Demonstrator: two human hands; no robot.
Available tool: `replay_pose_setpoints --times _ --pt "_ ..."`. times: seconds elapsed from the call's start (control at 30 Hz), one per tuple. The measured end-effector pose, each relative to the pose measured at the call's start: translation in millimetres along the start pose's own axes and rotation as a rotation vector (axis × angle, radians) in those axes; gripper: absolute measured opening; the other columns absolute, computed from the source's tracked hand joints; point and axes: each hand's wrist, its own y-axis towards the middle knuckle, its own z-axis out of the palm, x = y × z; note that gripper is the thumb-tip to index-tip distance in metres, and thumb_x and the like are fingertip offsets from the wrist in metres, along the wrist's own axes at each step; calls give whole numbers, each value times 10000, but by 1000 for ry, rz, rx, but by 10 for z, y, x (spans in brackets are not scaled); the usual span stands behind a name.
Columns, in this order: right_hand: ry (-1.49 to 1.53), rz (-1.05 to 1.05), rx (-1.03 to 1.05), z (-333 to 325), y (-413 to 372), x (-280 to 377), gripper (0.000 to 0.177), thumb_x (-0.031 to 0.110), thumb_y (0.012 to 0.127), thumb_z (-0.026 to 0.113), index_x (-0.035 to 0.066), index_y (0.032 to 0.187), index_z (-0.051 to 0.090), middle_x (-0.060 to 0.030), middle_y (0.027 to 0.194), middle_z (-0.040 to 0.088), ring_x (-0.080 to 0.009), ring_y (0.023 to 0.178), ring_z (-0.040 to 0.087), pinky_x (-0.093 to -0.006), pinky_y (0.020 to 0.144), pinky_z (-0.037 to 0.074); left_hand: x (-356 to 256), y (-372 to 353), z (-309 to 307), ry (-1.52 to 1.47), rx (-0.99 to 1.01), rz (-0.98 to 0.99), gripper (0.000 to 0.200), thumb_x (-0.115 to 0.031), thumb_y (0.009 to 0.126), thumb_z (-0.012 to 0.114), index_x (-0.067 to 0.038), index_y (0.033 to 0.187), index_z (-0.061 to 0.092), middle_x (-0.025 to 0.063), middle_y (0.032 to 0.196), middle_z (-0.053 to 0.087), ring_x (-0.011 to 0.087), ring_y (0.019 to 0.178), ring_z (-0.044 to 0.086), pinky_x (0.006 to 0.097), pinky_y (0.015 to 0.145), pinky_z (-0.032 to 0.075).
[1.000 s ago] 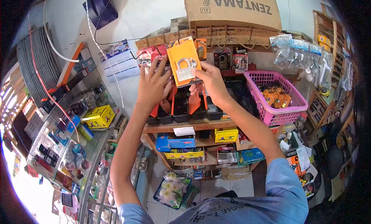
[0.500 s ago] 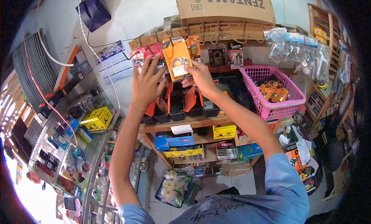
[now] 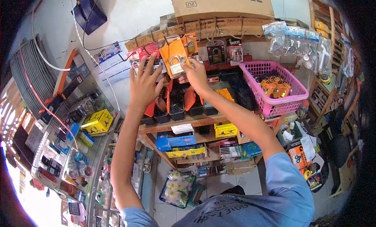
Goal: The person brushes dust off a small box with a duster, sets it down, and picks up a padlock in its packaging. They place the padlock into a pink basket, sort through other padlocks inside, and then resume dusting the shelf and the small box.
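One padlock pack (image 3: 171, 50), long axis near-upright, is pinched low by the right hand (image 3: 196, 75), the left hand (image 3: 143, 86) spread alongside, seemingly empty.

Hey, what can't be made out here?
All in the head view:
Orange padlock package: fine print, too small to read.
Red padlock packs: partly hidden behind the left hand; contact unclear.
Right hand: fingers partly hidden behind the package it holds.
Pink basket: floor covered by orange packs.
Cardboard box: rest cut off by the picture's top edge.
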Motion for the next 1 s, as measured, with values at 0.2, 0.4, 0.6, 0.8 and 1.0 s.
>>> replay_pose_setpoints --times 0.2,0.4,0.6,0.8,1.0 --pt "49 -8 -70 52 25 -87 278 155 943 574 -65 1107 528 -137 796 652 -172 535 644 -288 474 556 -10 4 13 -69 -33 9 416 -353 855 599 -141 1212 602 83 1532 331 314 1390 321 492 1032 352" --pt "1 -115 -142 57 18 -181 307 166 931 605 -60 1120 521 -134 826 647 -160 538 638 -281 474 537 -4 -3 26 -104 -51 -1 399 -307 834 625 -116 1183 603 91 1525 337 328 1381 333 483 1047 351" --pt "-72 -170 -206 50 49 -265 310 165 920 632 -46 1119 522 -128 843 655 -166 550 647 -288 486 532 10 -15 42 -77 -48 5 397 -329 824 646 -147 1174 602 59 1531 333 308 1386 321 528 1028 358" --pt "-62 -187 -158 53 80 -368 305 188 915 644 -43 1075 527 -117 812 662 -159 567 653 -290 473 515 -35 -33 11 -106 -30 -17 445 -307 826 641 -117 1226 592 112 1531 321 334 1389 312 485 1053 348" --pt "-154 -31 -26 -75 -174 -404 401 254 925 638 7 1181 454 -104 767 651 -140 524 607 -261 420 432 -177 -56 -110 -191 -30 -48 556 -311 834 650 -134 1346 525 159 1535 295 359 1391 302 485 1064 324"
